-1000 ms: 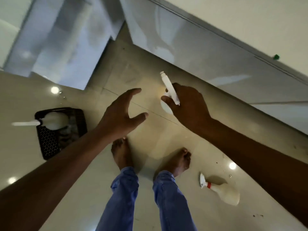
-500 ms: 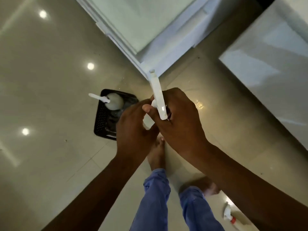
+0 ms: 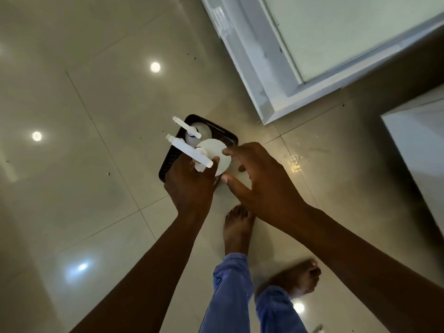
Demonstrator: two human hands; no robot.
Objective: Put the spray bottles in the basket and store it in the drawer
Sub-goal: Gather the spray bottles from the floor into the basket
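I look down at a black perforated basket (image 3: 168,167) on the tiled floor. One white spray bottle (image 3: 202,130) stands inside it. My left hand (image 3: 189,188) grips a second white spray bottle (image 3: 215,150) by its neck and trigger, just above the basket's near half, nozzle pointing left. My right hand (image 3: 263,180) is beside the bottle's round body with fingers spread, its fingertips at the body's edge. The tip of a third spray bottle (image 3: 318,328) shows at the bottom edge.
A white drawer unit (image 3: 252,68) stands at the upper right, just beyond the basket. Another white cabinet face (image 3: 418,145) fills the right edge. My bare feet (image 3: 237,227) in blue trousers stand just below the basket. Ceiling lights reflect on the glossy tiles.
The bottle went from my right hand to my left and came down over the basket. My right hand's fingers have spread off it. The view has swung left towards the basket.
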